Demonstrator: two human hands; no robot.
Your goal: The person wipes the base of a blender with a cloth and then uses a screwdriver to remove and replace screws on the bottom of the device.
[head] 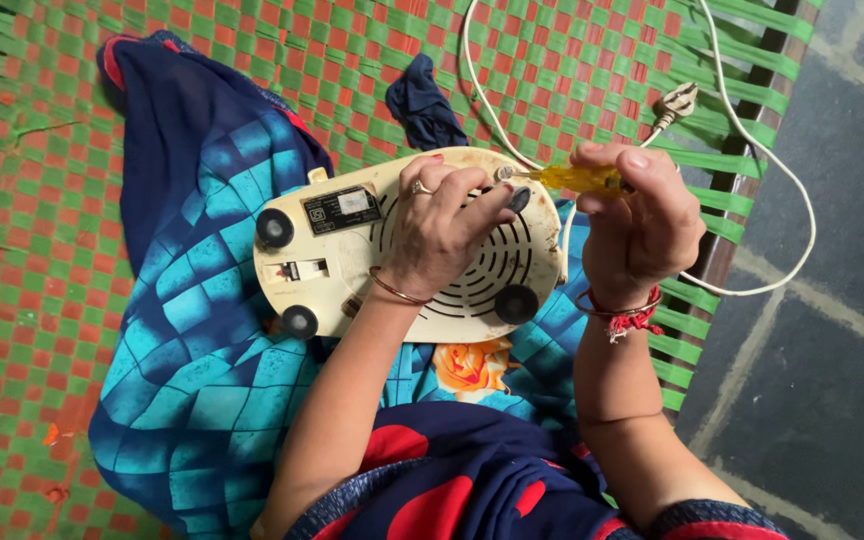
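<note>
A cream appliance base (352, 260) lies upside down on my lap, with black rubber feet and round vent slots showing. My left hand (437, 225) presses flat on its underside, fingers spread over the vents. My right hand (637, 225) grips a yellow-handled screwdriver (572, 178), whose tip points left at the base's upper edge near a black foot. A white cord (752, 150) runs from the base to a plug (677, 102).
I sit on a cot woven from red and green straps (42, 250). A dark blue cloth (422, 105) lies behind the appliance. The cot's dark frame (742, 170) runs along the right, with grey stone floor (832, 380) beyond it.
</note>
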